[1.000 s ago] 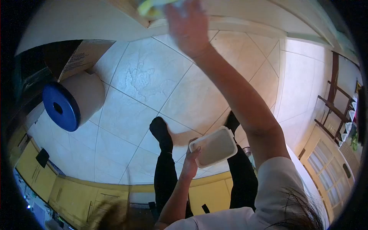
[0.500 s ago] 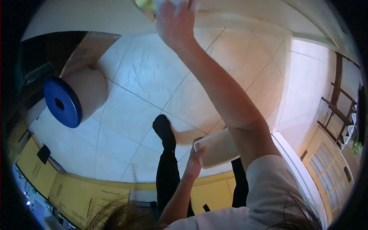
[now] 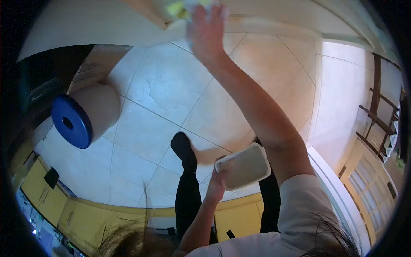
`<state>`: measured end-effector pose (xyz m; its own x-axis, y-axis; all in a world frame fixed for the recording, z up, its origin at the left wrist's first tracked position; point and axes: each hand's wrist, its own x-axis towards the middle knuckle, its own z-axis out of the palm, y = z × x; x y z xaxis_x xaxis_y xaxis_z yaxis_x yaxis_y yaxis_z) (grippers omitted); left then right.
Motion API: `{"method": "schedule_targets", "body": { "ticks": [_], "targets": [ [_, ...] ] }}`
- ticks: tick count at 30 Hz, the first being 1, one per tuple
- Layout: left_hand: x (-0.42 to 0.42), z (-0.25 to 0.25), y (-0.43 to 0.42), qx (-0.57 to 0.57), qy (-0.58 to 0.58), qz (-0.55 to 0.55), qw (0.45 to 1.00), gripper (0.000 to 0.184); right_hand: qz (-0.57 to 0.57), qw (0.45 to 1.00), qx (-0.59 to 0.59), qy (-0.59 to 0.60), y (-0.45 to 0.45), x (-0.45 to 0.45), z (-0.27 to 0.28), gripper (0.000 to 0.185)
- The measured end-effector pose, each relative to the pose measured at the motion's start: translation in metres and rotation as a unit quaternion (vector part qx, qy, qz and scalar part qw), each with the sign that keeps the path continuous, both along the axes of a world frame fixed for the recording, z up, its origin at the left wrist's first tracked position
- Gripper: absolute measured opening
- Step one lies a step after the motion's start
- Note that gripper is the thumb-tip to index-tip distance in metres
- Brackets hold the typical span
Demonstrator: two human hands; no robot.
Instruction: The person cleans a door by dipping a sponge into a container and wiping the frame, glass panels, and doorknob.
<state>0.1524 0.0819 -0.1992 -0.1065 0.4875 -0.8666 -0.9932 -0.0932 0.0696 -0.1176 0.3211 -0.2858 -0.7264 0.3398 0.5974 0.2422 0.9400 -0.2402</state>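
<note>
My left hand (image 3: 216, 186) grips the near-left side of a white rectangular plastic tub (image 3: 247, 167), fingers round its edge. The tub's open top faces up toward me, and something cloudy shows inside it. Up at the top of the view, my right hand (image 3: 207, 32) is stretched far forward at a pale upright surface (image 3: 274, 15). A soft yellow-and-white cloth (image 3: 179, 9) lies under its fingers; motion blur hides its exact shape.
A whitish bin with a blue lid (image 3: 72, 121) stands on the tiled floor (image 3: 150, 141) at left, beside a brown cardboard piece (image 3: 96, 64). Yellow cabinets (image 3: 90, 218) run along the bottom. A dark wooden rack (image 3: 376, 111) and a glazed door (image 3: 368, 184) are at right.
My right hand and the cloth have shifted slightly right and down across the surface. The tub has tipped so more of its inside faces me and has come out from behind my right arm.
</note>
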Motion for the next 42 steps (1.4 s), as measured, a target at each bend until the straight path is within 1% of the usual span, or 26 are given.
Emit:
{"method": "schedule_targets", "body": {
  "ticks": [3, 4, 6, 7, 8, 9, 11, 14, 17, 18, 20, 21, 22, 23, 24, 26, 28, 29, 30, 31, 32, 33, 36, 39, 41, 42],
  "targets": [
    [-0.002, 0.001, 0.001, -0.001, 0.006, -0.032, 0.999, 0.046, 0.126, 0.987, -0.097, -0.028, 0.002, -0.001, 0.024, 0.033],
    [0.001, -0.004, 0.001, 0.005, 0.005, -0.016, 1.000, 0.047, 0.177, 0.981, 0.031, -0.071, 0.019, 0.007, 0.029, 0.033],
    [-0.003, 0.001, 0.005, -0.017, 0.015, -0.021, 1.000, 0.049, 0.176, 0.946, 0.092, -0.256, 0.060, 0.025, 0.038, 0.032],
    [-0.002, -0.001, 0.006, -0.010, 0.012, -0.020, 1.000, 0.049, 0.119, 0.976, 0.097, -0.152, 0.086, 0.046, 0.027, 0.032],
    [0.001, -0.005, 0.005, -0.015, -0.009, -0.006, 1.000, 0.049, 0.093, 0.951, 0.144, -0.259, 0.125, 0.063, 0.024, 0.030],
    [0.002, -0.006, 0.004, -0.023, -0.031, 0.008, 0.999, 0.049, 0.091, 0.968, 0.203, -0.112, 0.152, 0.084, 0.046, 0.031],
    [0.001, -0.007, 0.005, -0.008, -0.009, 0.017, 1.000, 0.048, 0.000, 0.968, 0.188, -0.166, 0.204, 0.127, 0.065, 0.029],
    [-0.001, -0.006, 0.003, 0.002, -0.009, 0.021, 1.000, 0.047, -0.122, 0.970, 0.194, -0.086, 0.272, 0.170, 0.060, 0.044],
    [-0.001, -0.004, 0.001, 0.007, -0.012, 0.022, 1.000, 0.047, -0.169, 0.968, -0.054, 0.176, 0.290, 0.164, 0.040, 0.039],
    [0.000, -0.005, 0.002, 0.007, -0.010, 0.014, 1.000, 0.047, -0.380, 0.893, 0.239, -0.026, 0.322, 0.160, -0.001, 0.033],
    [0.001, -0.007, 0.001, 0.008, -0.006, 0.005, 1.000, 0.047, -0.596, 0.569, 0.446, -0.349, 0.211, 0.096, 0.038, 0.022],
    [0.001, -0.008, 0.001, 0.012, 0.005, -0.014, 1.000, 0.048, -0.589, 0.576, 0.457, -0.335, 0.174, 0.078, 0.031, 0.021],
    [0.002, -0.009, 0.002, 0.015, 0.017, -0.032, 0.999, 0.048, -0.497, 0.751, 0.369, -0.231, 0.134, 0.058, 0.022, 0.021],
    [0.000, -0.008, 0.006, 0.017, 0.020, -0.036, 0.999, 0.048, -0.271, 0.950, 0.139, -0.066, 0.091, 0.039, 0.015, 0.022],
    [-0.001, -0.005, 0.010, 0.000, 0.018, -0.023, 1.000, 0.044, -0.116, 0.992, -0.025, -0.033, 0.049, 0.020, 0.017, 0.023],
    [-0.002, 0.002, 0.012, -0.020, 0.010, -0.015, 1.000, 0.041, 0.062, 0.981, -0.163, -0.082, 0.006, -0.002, 0.035, 0.028],
    [-0.005, 0.005, 0.014, -0.018, 0.002, -0.002, 1.000, 0.040, 0.210, 0.976, 0.055, -0.021, 0.024, -0.004, 0.043, 0.026],
    [-0.004, 0.005, 0.013, -0.019, 0.002, 0.000, 1.000, 0.040, 0.136, 0.973, 0.127, -0.135, 0.044, 0.008, 0.041, 0.026],
    [-0.004, 0.005, 0.012, -0.017, 0.003, -0.010, 1.000, 0.041, 0.142, 0.980, 0.140, 0.002, 0.083, 0.027, 0.044, 0.024],
    [-0.003, 0.005, 0.009, -0.016, 0.003, -0.018, 1.000, 0.041, 0.071, 0.969, 0.188, -0.147, 0.125, 0.060, 0.042, 0.031],
    [-0.002, 0.004, 0.006, -0.014, 0.003, -0.015, 1.000, 0.041, 0.012, 0.979, 0.092, -0.180, 0.154, 0.086, 0.052, 0.037],
    [-0.001, 0.002, 0.005, -0.011, 0.006, -0.024, 1.000, 0.044, -0.066, 0.986, 0.126, -0.084, 0.178, 0.104, 0.051, 0.037],
    [0.001, 0.003, 0.006, -0.015, 0.004, -0.023, 1.000, 0.044, -0.078, 0.990, 0.094, -0.076, 0.225, 0.144, 0.065, 0.039],
    [-0.001, 0.007, 0.012, -0.016, 0.003, -0.005, 1.000, 0.041, -0.193, 0.979, -0.006, 0.061, 0.249, 0.163, 0.070, 0.037],
    [-0.001, 0.008, 0.008, -0.008, 0.011, 0.003, 1.000, 0.041, -0.178, 0.848, -0.303, 0.396, 0.256, 0.172, 0.091, 0.033],
    [0.002, 0.005, 0.006, 0.009, 0.022, -0.001, 1.000, 0.041, -0.138, 0.861, -0.274, 0.407, 0.265, 0.176, 0.107, 0.032]
  ]
}}
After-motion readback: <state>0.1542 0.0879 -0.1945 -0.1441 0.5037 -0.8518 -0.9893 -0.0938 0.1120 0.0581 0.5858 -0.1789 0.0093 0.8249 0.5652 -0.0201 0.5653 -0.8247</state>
